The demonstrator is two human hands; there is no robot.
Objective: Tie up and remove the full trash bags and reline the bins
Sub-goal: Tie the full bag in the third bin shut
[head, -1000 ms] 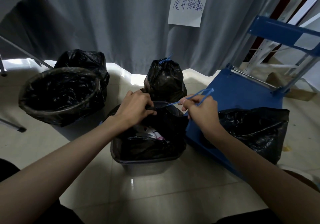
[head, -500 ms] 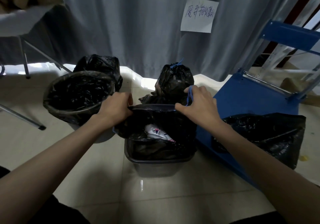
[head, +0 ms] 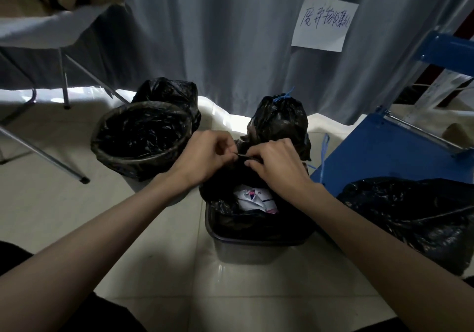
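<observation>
A grey rectangular bin [head: 246,251] stands on the floor at the middle, holding a full black trash bag [head: 230,216] with white paper waste [head: 254,199] showing inside. My left hand [head: 202,158] and my right hand [head: 274,163] meet over the bag's far rim, and both pinch its gathered edge. A thin blue tie [head: 324,152] hangs to the right of my right hand. Behind the bin stands a tied black bag [head: 279,121] with a blue tie on its top.
A round bin [head: 141,137] lined with a black bag stands at the left, another black bag [head: 169,90] behind it. A blue cart [head: 384,157] sits at the right with a black bag [head: 415,216] against it. A folding table's legs [head: 64,83] and a grey curtain [head: 230,37] are behind.
My hands held the bag's rim apart half a second ago; now they have come together at the far edge and bunch the bag's mouth. The view has tilted a little.
</observation>
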